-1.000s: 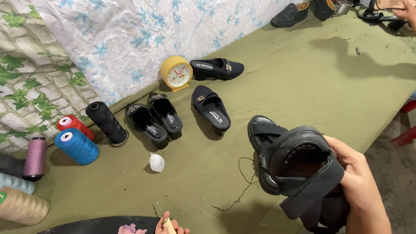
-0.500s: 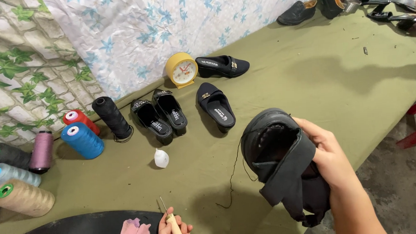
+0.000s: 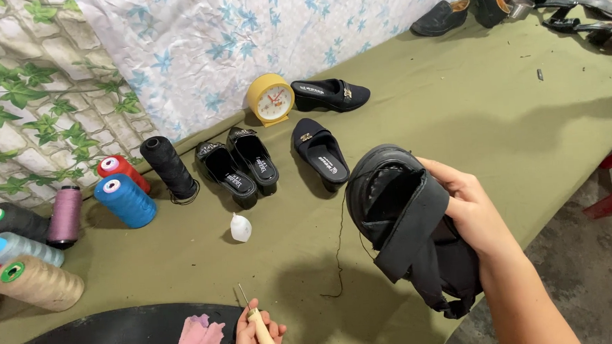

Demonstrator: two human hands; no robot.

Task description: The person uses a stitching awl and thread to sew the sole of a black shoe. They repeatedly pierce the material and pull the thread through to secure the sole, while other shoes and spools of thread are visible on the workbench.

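Your olive-green cloth-covered table (image 3: 498, 106) fills the view, with finished-looking black shoes lined up toward the far wall: a pair of flat black slides (image 3: 239, 167), a single black slide (image 3: 321, 154) and a black block-heeled mule (image 3: 332, 94) beside a small round yellow clock (image 3: 271, 99). Cones of thread stand at the left edge, a black cone (image 3: 168, 167), a blue cone (image 3: 125, 200) and a beige cone (image 3: 38, 284) among them.

In front of you, near right, your right hand (image 3: 472, 212) is clamped around the black leather sandal with the wide strap (image 3: 406, 222), held up off the table with the sole edge turned toward you. A dark thread (image 3: 340, 247) hangs loose from its rim, so the stitching looks started, not closed off.

At the near edge your left hand (image 3: 255, 335) is closed on a wooden-handled awl (image 3: 258, 324), needle up, well apart from the sandal. A small white bottle (image 3: 240, 228) sits between.
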